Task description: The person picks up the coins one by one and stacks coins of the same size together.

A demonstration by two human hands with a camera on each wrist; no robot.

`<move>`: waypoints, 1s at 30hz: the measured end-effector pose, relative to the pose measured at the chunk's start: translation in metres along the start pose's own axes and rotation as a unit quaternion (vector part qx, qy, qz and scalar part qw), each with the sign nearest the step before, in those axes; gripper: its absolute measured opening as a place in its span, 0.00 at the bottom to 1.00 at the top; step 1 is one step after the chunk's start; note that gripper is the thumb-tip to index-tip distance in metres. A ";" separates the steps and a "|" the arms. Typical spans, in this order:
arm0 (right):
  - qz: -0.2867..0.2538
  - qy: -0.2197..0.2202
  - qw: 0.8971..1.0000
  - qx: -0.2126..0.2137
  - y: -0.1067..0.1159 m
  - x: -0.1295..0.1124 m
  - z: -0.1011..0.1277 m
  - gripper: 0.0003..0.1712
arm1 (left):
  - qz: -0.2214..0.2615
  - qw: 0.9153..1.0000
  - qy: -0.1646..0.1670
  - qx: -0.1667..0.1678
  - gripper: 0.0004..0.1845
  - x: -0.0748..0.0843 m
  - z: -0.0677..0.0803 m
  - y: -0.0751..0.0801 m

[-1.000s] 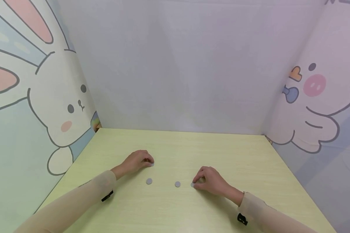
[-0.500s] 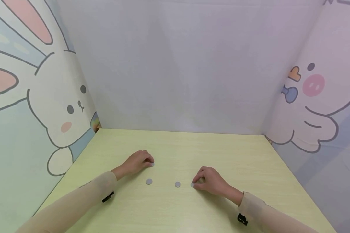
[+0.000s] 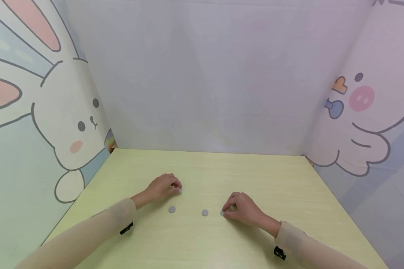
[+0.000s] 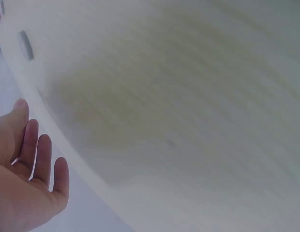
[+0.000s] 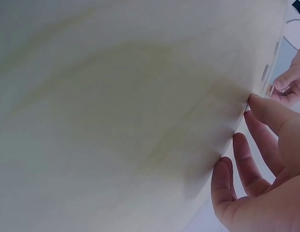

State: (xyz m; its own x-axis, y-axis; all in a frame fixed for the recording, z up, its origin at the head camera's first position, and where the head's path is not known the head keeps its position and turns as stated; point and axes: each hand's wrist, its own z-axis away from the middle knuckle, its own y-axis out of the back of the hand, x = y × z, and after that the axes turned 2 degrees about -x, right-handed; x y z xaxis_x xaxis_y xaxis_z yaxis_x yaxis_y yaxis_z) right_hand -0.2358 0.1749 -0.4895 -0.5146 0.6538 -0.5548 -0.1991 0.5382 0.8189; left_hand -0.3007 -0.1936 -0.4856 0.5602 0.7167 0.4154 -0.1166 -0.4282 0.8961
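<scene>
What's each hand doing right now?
Left hand: fingertips on a small round grey disc; grip cannot be told.
Right hand: fingertips at another grey disc; grip unclear.

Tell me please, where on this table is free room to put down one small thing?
The far half of the table, between the hands and the back wall, is bare. So is the near strip between the two sleeves. It is crowded in the middle: two coins lie between the left hand and right hand, each hand touching another coin.

Four grey discs, two hands, one table.
Two discs (image 3: 172,209) (image 3: 205,212) lie free between the hands; one sits at each hand's fingertips (image 3: 180,190) (image 3: 222,213), on the table (image 3: 289,186).
</scene>
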 end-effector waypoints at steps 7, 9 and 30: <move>0.005 -0.006 1.000 -0.005 -0.002 0.003 -0.001 0.04 | 0.006 1.000 -0.016 -0.009 0.05 0.021 -0.004 -0.006; 0.005 -0.005 1.000 -0.005 -0.002 0.003 -0.001 0.04 | 0.008 1.000 -0.018 -0.011 0.05 0.027 -0.005 -0.008; 0.003 0.007 1.000 0.007 -0.002 0.002 0.001 0.04 | 0.016 0.999 -0.040 -0.030 0.04 0.084 -0.020 -0.031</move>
State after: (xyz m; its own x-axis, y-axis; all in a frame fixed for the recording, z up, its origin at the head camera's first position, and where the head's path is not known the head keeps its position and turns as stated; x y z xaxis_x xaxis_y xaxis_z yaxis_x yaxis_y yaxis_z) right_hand -0.2358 0.1755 -0.4922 -0.5278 0.6495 -0.5473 -0.1843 0.5415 0.8203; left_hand -0.2664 -0.1092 -0.4756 0.6187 0.6558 0.4325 -0.1839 -0.4143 0.8914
